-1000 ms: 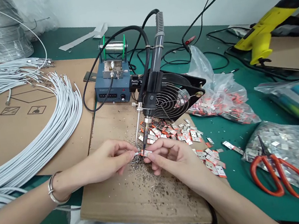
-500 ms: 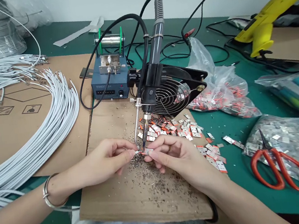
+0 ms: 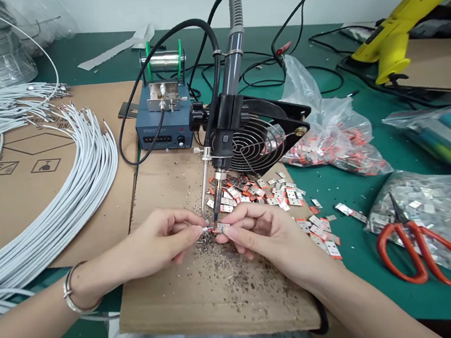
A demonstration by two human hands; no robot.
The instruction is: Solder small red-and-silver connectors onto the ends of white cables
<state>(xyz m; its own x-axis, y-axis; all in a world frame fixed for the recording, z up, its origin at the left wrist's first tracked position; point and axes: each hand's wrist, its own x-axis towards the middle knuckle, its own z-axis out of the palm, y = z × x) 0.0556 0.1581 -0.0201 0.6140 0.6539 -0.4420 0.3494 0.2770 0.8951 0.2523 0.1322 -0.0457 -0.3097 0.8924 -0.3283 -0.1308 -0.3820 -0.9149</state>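
In the head view my left hand [image 3: 172, 236] pinches the end of a thin white cable [image 3: 206, 229]. Opposite it, my right hand [image 3: 259, 231] holds a small silver and red LED board [image 3: 222, 227] between thumb and fingers. Cable end and board meet under the tip of a soldering iron [image 3: 217, 195], which is clamped upright at a slant. A bent metal solder feed tube [image 3: 204, 189] comes down beside the tip. Whether the tip touches the joint is too small to tell. Loose boards [image 3: 273, 196] lie in a heap just behind my right hand.
Left lies a bundle of white cables [image 3: 86, 194]. Behind the iron stand a blue solder feeder [image 3: 164, 124] with a solder spool [image 3: 164, 61] and a black fan [image 3: 247, 141]. Right are red-handled scissors [image 3: 418, 245], bags of parts [image 3: 432, 207] and a yellow tool [image 3: 395, 33]. Dark crumbs litter the cardboard [image 3: 176, 299].
Both hands stay almost still, keeping the cable end and the board together under the iron tip. The whole view has shifted very slightly.
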